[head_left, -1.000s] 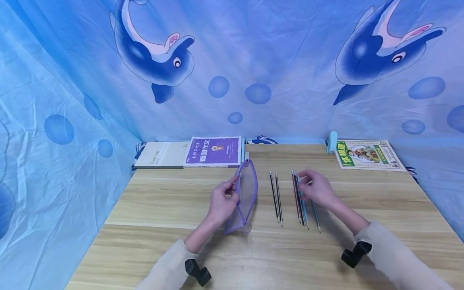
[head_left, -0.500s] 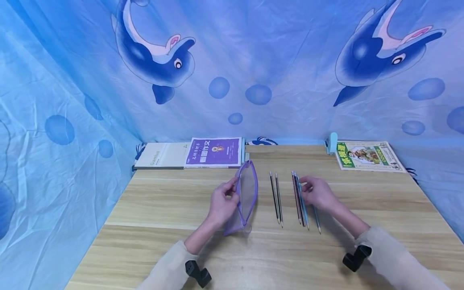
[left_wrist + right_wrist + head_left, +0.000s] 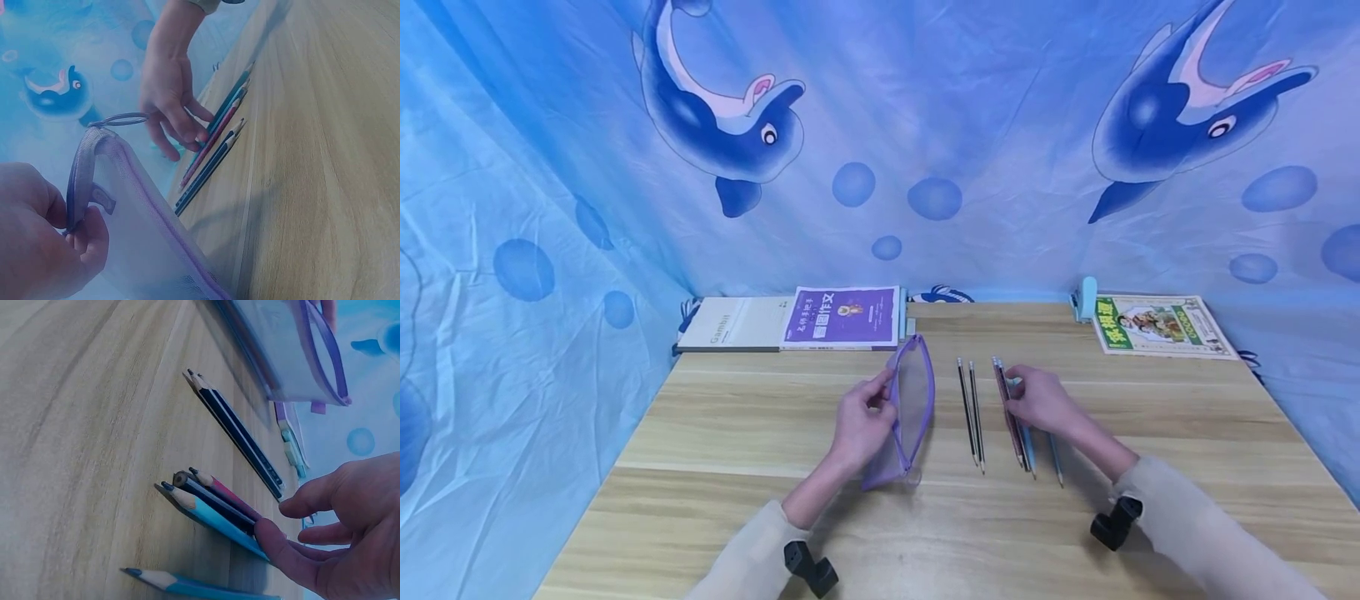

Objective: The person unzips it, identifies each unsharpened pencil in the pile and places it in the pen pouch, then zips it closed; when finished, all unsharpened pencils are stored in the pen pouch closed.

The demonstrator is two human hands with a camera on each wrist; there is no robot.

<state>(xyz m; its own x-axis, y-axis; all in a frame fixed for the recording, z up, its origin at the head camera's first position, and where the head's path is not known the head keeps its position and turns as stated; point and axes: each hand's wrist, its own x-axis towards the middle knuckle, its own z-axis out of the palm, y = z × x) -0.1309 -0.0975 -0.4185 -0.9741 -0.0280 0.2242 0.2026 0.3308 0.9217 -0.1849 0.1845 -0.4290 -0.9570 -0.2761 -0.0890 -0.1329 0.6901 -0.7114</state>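
Observation:
My left hand [image 3: 861, 421] pinches the near rim of a purple-edged see-through zip pencil pouch [image 3: 883, 468]; its mouth gapes toward the right. My right hand [image 3: 1045, 402] has its thumb and fingers around a bunch of pencils [image 3: 219, 509], one blue, one dark and one reddish, near their eraser ends. Their points rest low over the table. Two dark striped pencils [image 3: 972, 417] lie side by side between the pouch and that bunch. A separate blue pencil [image 3: 1056, 460] lies just right of the bunch, partly beneath the right hand.
At the back left lie a pale book [image 3: 737, 323] and a purple-covered book [image 3: 842, 317]. A green and white booklet [image 3: 1161, 325] lies back right, beside a light blue object [image 3: 1085, 298]. A dolphin-printed blue curtain [image 3: 887, 125] hangs behind the wooden table [image 3: 715, 450].
My right hand has moved left and a little nearer, and the eraser ends of the bunched pencils have shifted left with it. The left hand and pouch have stayed in place.

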